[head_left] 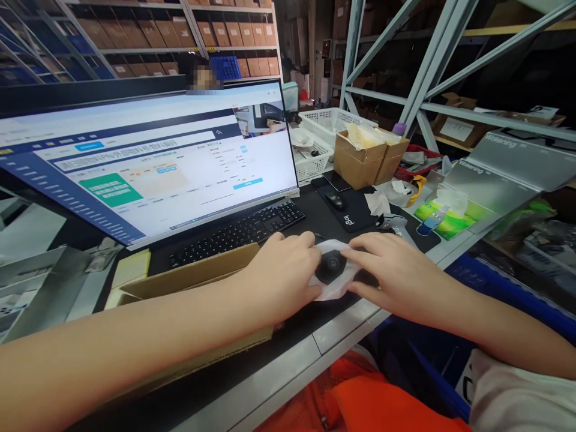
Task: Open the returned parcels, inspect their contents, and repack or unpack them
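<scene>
White wrapper with black lens-like disc, before keyboard; pinched by left hand, right hand; slip risk if loosened

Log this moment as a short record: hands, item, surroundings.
Left hand: gripping edge of white sheet
Right hand: fingers at sheet's opposite edge; grip unclear
Item: black round piece against the white sheet, between the hands
Partly hidden by left forearm: cardboard box
Beyond hands: keyboard, lit monitor
Right of keyboard: mouse on dark mat
</scene>
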Action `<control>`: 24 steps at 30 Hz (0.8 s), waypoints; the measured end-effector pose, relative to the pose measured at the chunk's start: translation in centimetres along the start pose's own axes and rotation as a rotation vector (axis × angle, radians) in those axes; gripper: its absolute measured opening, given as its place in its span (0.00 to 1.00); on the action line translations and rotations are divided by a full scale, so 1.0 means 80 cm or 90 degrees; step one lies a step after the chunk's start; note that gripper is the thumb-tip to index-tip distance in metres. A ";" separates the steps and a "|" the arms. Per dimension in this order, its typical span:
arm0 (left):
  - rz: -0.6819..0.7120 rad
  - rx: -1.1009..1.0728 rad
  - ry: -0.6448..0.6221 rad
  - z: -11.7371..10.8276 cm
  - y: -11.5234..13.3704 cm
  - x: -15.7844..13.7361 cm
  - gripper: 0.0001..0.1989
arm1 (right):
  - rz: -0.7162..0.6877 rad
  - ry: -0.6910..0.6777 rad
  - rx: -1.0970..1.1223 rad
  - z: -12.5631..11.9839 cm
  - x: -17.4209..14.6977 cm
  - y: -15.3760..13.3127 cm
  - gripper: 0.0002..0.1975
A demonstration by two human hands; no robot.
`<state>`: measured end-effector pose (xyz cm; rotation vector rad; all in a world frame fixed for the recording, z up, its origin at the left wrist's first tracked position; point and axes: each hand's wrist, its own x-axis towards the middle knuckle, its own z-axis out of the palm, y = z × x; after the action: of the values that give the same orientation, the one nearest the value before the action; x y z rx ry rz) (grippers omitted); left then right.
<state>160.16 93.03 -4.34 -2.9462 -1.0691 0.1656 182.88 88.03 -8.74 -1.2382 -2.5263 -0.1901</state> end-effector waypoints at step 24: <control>0.020 -0.361 0.175 0.024 -0.052 0.008 0.61 | 0.053 0.279 0.233 -0.009 0.017 0.060 0.07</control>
<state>157.79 96.58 -6.16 -3.3134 -1.1844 -0.6291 186.07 91.83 -7.68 -1.0213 -2.0184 0.0218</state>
